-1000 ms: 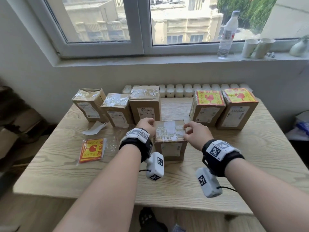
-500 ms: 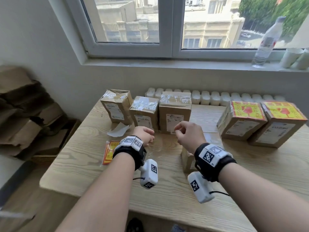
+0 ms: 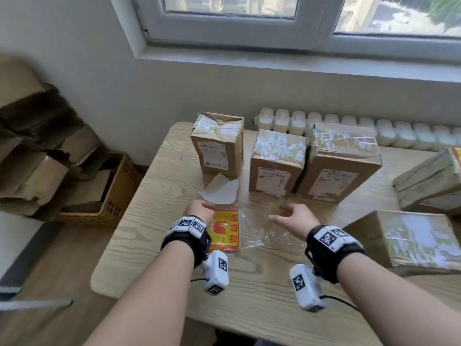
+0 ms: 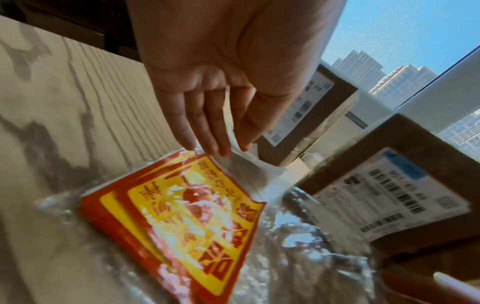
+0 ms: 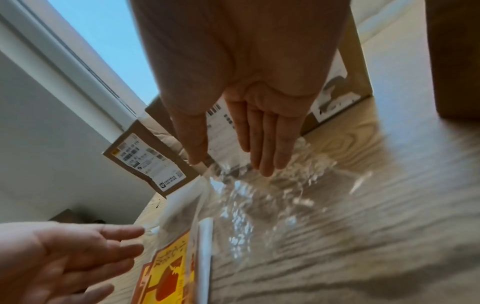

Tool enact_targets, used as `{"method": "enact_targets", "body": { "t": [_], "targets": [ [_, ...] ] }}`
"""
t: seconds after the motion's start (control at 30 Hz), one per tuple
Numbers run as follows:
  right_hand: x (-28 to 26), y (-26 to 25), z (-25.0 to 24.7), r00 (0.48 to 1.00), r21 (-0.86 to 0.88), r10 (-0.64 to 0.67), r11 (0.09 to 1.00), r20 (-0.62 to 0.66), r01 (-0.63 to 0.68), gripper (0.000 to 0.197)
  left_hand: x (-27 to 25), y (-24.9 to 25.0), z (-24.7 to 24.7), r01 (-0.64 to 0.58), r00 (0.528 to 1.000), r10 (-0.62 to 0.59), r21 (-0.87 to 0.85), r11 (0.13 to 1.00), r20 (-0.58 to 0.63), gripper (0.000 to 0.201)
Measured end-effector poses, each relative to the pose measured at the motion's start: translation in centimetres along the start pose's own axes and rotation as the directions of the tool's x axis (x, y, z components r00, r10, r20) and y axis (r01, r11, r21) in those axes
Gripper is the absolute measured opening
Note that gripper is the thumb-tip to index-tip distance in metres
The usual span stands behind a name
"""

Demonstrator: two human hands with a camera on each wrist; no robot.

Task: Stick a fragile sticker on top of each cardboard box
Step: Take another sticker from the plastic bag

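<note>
As both my hands hover empty, my left hand (image 3: 201, 209) and right hand (image 3: 292, 219) spread slackly over the fragile stickers (image 3: 225, 229). Their crinkled plastic sleeve (image 3: 259, 229) looks slippery; my grip could pinch film or several stickers.

Three boxes (image 3: 279, 161) wall off table (image 3: 154, 193) rear.

The head view looks down over the bench (image 3: 139, 186) toward the window (image 3: 249, 33). Each wrist view sits close under its palm, facing forward; all share the sticker pack (image 3: 225, 229).
</note>
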State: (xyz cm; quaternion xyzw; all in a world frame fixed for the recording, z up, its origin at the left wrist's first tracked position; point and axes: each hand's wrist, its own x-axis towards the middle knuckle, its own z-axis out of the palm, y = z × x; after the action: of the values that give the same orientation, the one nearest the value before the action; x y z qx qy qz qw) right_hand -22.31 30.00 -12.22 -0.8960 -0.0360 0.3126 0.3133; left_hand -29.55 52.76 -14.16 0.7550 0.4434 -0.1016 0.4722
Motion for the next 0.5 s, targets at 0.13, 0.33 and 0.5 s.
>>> {"method": "enact_targets", "body": {
  "t": [0.13,0.33,0.5],
  "targets": [
    [1.6,-0.3,2.9,0.992,0.233,0.117,0.967,-0.055,-0.101,0.03,1.6,-2.0,-0.3,0.09,0.989,-0.073,0.128,0.988,-0.129,0.052],
    [2.0,-0.7,4.0,0.922,0.541,0.352,0.751,0.158,-0.38,0.018,2.5,-1.7,0.1,0.168,0.985,-0.172,0.101,0.981,0.028,0.07],
    [0.5,-0.7,4.8,0.9,0.537,0.312,0.724,0.303,-0.432,0.015,1.5,-1.6,1.3,0.141,0.944,-0.195,0.21,0.968,0.265,0.042]
  ]
}}
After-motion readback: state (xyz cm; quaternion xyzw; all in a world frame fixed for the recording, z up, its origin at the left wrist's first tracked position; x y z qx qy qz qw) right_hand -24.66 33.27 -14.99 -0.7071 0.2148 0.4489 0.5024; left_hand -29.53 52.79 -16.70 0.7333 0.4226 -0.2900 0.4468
